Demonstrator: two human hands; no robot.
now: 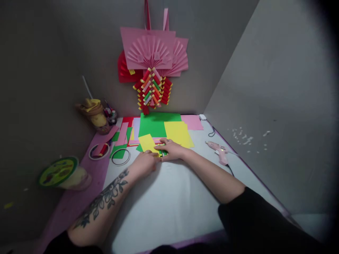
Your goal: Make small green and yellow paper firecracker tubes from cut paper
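My right hand (172, 149) reaches over several small green paper rolls (163, 152), its fingers bent around them. Close beside it, my left hand (145, 164) has its fingers curled in at the near left end of the rolls. What those fingers pinch, if anything, is hidden. A small yellow paper sheet (147, 143) lies just beyond my left hand, its lower edge next to the rolls. Behind my right hand lies a larger stack of yellow paper (178, 133), partly over a green sheet (153, 123).
Hanging on the wall are pink paper fans (149, 51) and a string of colourful paper firecrackers (152, 88). A pink glue gun (220, 151) with a cord lies right. At left are tape rings (120, 164), a lidded cup (71, 174), another drink cup (99, 120) and a pen holder (111, 118).
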